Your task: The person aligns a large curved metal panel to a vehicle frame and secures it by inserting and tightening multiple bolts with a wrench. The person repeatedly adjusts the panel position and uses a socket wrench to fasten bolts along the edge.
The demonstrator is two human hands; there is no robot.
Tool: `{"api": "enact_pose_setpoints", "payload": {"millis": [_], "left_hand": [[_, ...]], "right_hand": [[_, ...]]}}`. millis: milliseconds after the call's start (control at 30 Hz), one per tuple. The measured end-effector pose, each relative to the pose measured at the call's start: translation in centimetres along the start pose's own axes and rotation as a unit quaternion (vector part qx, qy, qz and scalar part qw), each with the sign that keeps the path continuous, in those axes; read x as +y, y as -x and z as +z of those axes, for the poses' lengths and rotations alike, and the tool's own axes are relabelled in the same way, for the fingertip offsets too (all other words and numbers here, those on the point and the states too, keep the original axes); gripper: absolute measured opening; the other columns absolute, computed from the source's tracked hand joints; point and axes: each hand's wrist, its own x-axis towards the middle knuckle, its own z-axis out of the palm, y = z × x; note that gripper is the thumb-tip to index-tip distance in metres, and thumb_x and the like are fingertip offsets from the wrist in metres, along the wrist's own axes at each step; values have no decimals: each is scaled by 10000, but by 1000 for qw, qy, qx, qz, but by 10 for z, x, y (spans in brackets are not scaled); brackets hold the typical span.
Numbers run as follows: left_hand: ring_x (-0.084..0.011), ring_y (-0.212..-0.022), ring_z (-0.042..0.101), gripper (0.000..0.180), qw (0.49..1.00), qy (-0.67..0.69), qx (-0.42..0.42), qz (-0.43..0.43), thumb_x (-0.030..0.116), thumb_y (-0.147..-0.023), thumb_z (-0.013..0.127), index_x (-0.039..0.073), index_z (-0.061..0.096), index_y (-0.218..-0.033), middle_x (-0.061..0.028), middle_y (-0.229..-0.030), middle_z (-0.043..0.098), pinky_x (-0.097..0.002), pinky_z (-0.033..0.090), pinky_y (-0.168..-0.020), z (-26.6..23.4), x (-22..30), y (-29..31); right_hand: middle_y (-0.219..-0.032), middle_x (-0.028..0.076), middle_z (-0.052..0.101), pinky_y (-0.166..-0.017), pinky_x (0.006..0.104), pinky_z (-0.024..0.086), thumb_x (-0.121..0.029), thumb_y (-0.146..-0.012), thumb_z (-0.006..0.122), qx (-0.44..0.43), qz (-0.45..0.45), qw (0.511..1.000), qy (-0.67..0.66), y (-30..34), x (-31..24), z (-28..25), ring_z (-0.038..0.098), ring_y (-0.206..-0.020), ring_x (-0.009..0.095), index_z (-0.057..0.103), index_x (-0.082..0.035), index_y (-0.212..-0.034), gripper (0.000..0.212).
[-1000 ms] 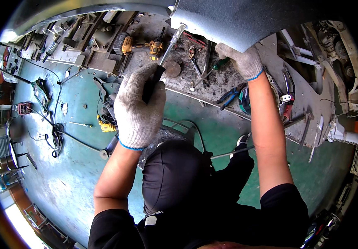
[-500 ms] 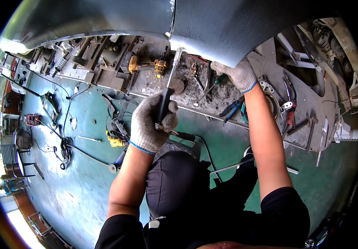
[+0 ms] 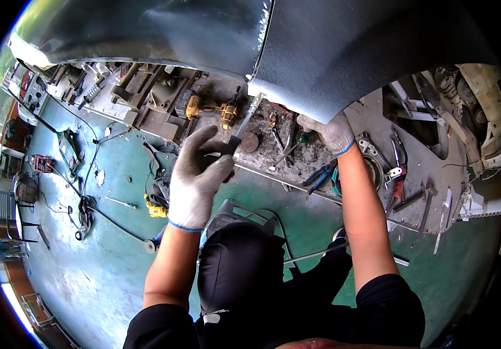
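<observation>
Bench (image 3: 371, 121) below; L hand (image 3: 195, 180) spread at tool (image 3: 247, 120), axis up-rt to panel (image 3: 326, 58); R hand (image 3: 336, 134) can't tell.

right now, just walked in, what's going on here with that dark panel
A person in pale knit gloves is working at the dark panel. The left hand, fingers loosely spread, is at the dark handle of a long metal tool, whose far end meets the panel's lower edge. The right hand is at the panel's lower corner, fingers partly hidden. Below lie a yellow-and-black drill and blue-handled pliers.
</observation>
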Motion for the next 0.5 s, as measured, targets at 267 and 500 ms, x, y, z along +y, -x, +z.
{"api": "enact_pose_setpoints", "payload": {"millis": [267, 500], "left_hand": [[-161, -695, 614, 398, 953, 285, 47, -91, 133, -1003, 630, -17, 567, -1367, -97, -926, 660, -289, 475, -604, -13, -46, 2], [-174, -747, 674, 327, 986, -167, 9, 15, 159, -991, 653, 28, 660, -1291, -102, -906, 724, -338, 556, -717, -9, -33, 4]], "right_hand": [[-768, 50, 655, -631, 335, 456, -138, -828, 862, 37, -19, 997, 61, 4, -11, 20, 580, -672, 156, 710, -21, -903, 206], [-828, 73, 656, -671, 333, 450, -201, -861, 827, 13, -16, 998, 66, 5, -4, 7, 575, -724, 185, 674, -12, -911, 248]]}}
